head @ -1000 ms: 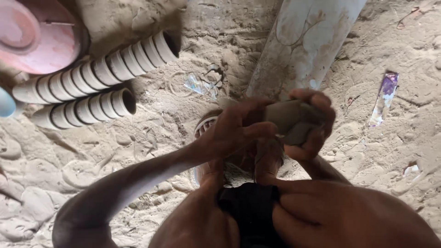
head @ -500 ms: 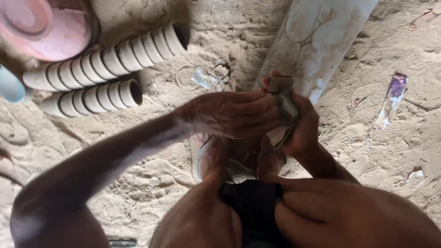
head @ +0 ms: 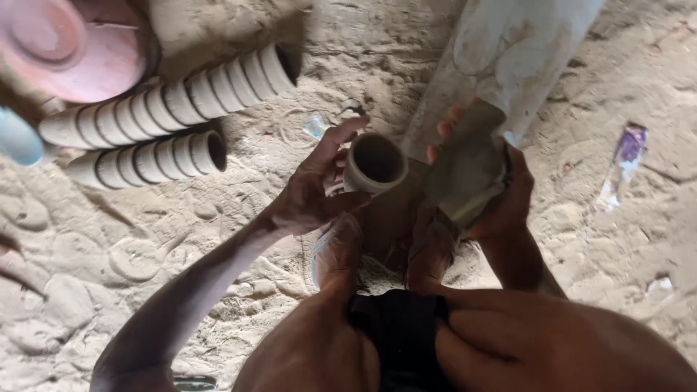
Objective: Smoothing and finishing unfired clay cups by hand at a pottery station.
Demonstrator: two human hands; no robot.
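Since 0.5 s ago hands have parted: left hand (head: 314, 190) now grasps 1 small clay cup (head: 374, 163) by its wall, mouth up, at frame centre. Right hand (head: 501, 199), at 3 o'clock of it, clenched round 1 clay lump (head: 465, 170). Cup looks wet, soft, light, easily dented; hold low w/ fingertips. 2 stacks of cups (head: 167, 101) at 10 o'clock.

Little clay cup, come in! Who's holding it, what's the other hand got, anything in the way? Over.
Left hand holds small round clay cup, fingers on rim. Right hand grips grey clay lump. Pale post close behind; nothing between hands.
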